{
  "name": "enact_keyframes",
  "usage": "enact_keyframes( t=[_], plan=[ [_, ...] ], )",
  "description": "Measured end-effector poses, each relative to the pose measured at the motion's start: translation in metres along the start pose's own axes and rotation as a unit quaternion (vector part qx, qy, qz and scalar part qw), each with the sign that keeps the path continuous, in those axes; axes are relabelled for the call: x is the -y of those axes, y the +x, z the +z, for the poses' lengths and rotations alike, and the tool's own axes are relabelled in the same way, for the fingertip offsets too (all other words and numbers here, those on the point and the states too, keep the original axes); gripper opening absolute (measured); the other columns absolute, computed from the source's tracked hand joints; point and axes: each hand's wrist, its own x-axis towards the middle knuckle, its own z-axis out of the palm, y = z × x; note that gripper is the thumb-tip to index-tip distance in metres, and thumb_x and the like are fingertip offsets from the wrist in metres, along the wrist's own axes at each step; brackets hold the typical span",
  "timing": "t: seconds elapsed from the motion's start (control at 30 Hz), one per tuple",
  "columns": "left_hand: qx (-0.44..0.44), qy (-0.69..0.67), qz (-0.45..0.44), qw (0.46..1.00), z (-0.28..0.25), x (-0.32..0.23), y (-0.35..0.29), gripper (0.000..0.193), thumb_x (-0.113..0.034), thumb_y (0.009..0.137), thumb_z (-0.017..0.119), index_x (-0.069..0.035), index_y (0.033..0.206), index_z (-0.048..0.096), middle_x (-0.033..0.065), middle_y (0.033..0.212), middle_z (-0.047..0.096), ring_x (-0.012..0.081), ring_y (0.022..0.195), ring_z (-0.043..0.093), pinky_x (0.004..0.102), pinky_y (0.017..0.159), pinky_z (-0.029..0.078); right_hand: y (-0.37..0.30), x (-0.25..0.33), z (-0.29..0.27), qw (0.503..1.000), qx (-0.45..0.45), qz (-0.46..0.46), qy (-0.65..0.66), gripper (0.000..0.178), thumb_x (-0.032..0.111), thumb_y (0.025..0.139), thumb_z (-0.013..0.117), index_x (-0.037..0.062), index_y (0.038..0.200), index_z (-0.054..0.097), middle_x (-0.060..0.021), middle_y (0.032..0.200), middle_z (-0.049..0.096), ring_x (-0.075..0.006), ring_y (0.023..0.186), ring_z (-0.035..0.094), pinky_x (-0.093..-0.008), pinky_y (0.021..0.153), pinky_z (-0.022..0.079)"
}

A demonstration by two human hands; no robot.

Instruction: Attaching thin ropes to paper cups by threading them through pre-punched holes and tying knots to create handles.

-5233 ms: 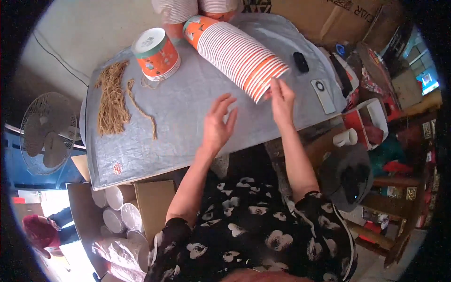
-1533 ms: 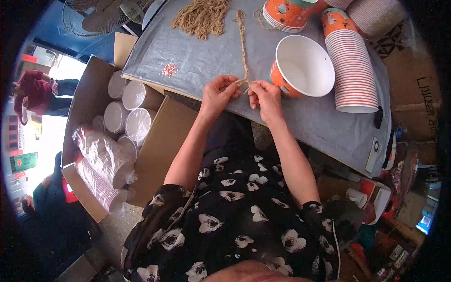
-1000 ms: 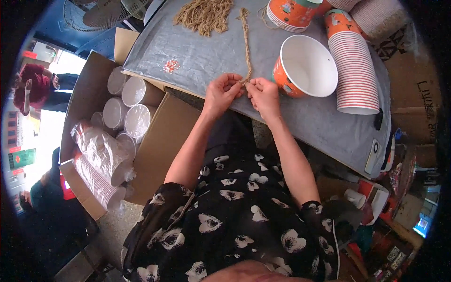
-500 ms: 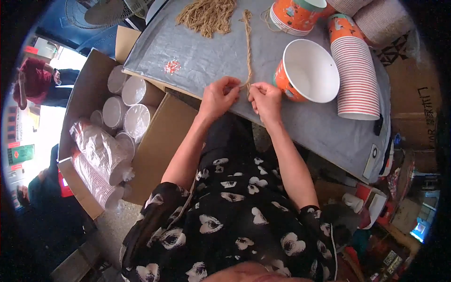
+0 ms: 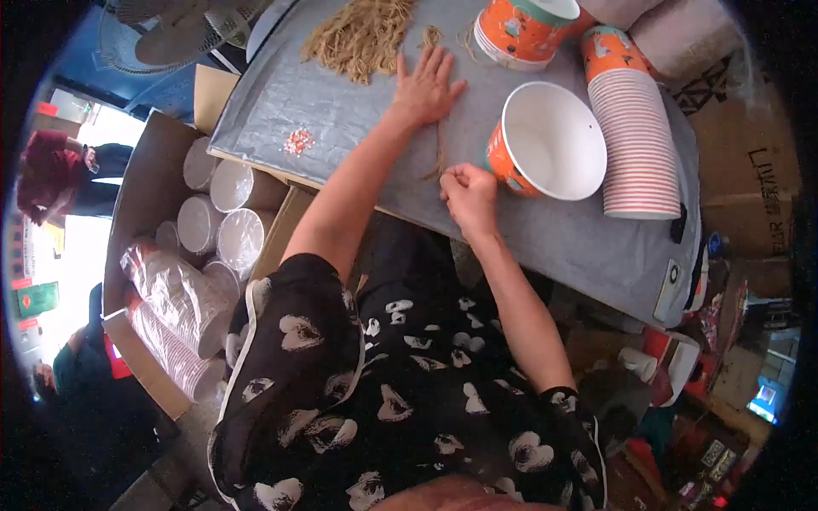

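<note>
L hand (image 5: 426, 88) atop cord (image 5: 440, 150), mid pt. hidden

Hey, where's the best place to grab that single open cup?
Likely the left rim of the cup, with the right hand coming from the left: it stands mouth up, and the stack lies close on its right.

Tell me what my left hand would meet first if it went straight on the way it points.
Your left hand would likely meet the far end of the twine strand, just ahead, though depth is unclear.
</note>
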Motion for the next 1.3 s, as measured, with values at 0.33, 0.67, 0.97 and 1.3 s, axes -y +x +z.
enact_keyframes(
  t=[0.33,0.67,0.97,1.3],
  plan=[
    [0.028,-0.064,0.001,0.998,-0.006,0.015,0.034,0.063,-0.047,0.099,0.044,-0.006,0.147,0.042,0.0139,0.158,0.034,0.0281,0.149,0.025,0.0627,0.117,0.014,-0.006,0.021,-0.014,0.985,0.084,0.104,0.112,0.009,0.009,0.091,0.060,0.0011,0.092,0.063,0.0013,0.068,0.053,-0.0023,0.047,0.039,-0.0200,0.040,0.026],
    [0.070,-0.065,0.013,0.995,-0.007,0.013,0.043,0.063,-0.047,0.101,0.041,-0.005,0.148,0.041,0.0127,0.158,0.034,0.0275,0.149,0.024,0.0621,0.118,0.013,-0.087,0.001,-0.078,0.959,0.157,0.166,0.168,0.012,0.013,0.097,0.057,0.0013,0.095,0.059,0.0050,0.063,0.044,-0.0020,0.045,0.033,-0.0199,0.039,0.023],
    [0.113,-0.073,-0.011,0.991,-0.023,0.006,0.051,0.067,-0.051,0.101,0.038,-0.007,0.151,0.036,0.0118,0.161,0.028,0.0283,0.151,0.019,0.0595,0.119,0.011,-0.250,-0.049,-0.335,0.920,-0.261,0.082,0.281,0.012,0.011,0.096,0.055,0.0015,0.103,0.058,0.0040,0.067,0.040,-0.0057,0.047,0.034,-0.0220,0.038,0.027],
    [-0.244,-0.144,-0.037,0.958,-0.045,-0.011,-0.005,0.039,-0.033,0.095,0.063,-0.011,0.128,0.060,0.0118,0.139,0.054,0.0294,0.132,0.047,0.0564,0.109,0.030,-0.199,0.020,-0.219,0.811,-0.125,-0.017,0.571,0.016,0.014,0.101,0.055,0.0109,0.086,0.048,0.0072,0.065,0.037,-0.0040,0.047,0.030,-0.0217,0.041,0.028]
  ],
)
